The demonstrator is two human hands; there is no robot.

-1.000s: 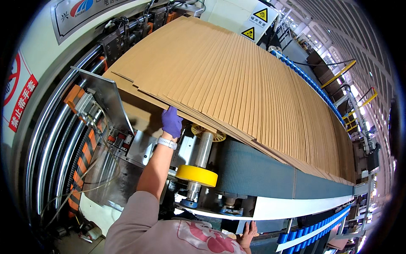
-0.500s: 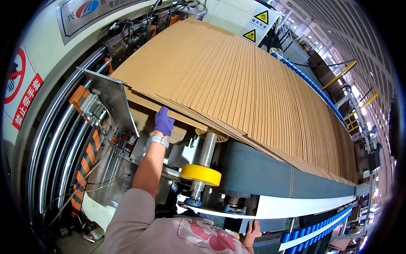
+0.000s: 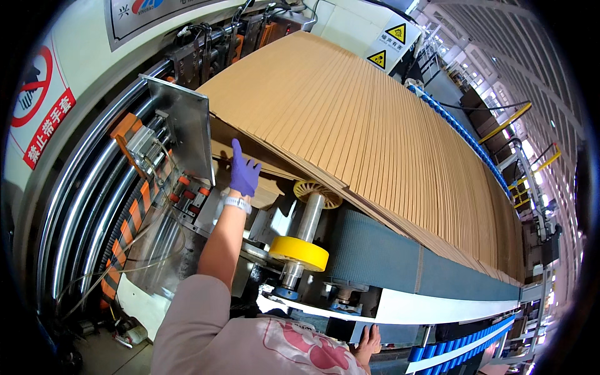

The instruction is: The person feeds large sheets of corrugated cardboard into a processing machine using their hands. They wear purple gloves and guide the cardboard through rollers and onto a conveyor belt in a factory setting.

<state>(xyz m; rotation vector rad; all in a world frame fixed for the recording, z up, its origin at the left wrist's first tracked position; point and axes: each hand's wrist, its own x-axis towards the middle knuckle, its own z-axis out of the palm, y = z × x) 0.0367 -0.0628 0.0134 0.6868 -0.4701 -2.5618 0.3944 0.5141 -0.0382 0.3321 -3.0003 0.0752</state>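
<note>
A long row of overlapping brown cardboard sheets (image 3: 325,106) lies fanned across the machine. Under the near left edge of these sheets is my left hand (image 3: 244,173), in a purple glove, with its fingers spread and nothing gripped. A lower cardboard piece (image 3: 265,165) sits just behind the fingers; whether they touch it I cannot tell. Below the stack, a metal shaft (image 3: 310,219) carries a yellow roller (image 3: 299,254) and a slotted wheel (image 3: 317,194). My bare right hand (image 3: 369,342) rests with extended fingers on the dark edge of the machine frame at the bottom.
An upright metal plate (image 3: 184,128) stands left of my left hand, beside chrome bars (image 3: 81,206) and an orange-black striped strip (image 3: 129,234). A dark green belt (image 3: 375,250) runs under the sheets to the right. Blue rollers (image 3: 459,345) line the lower right.
The curled fingers of my left hand have spread apart at the sheet edge. A gap beneath the upper sheets shows more clearly. The view has shifted slightly; my right hand stays on the frame.
</note>
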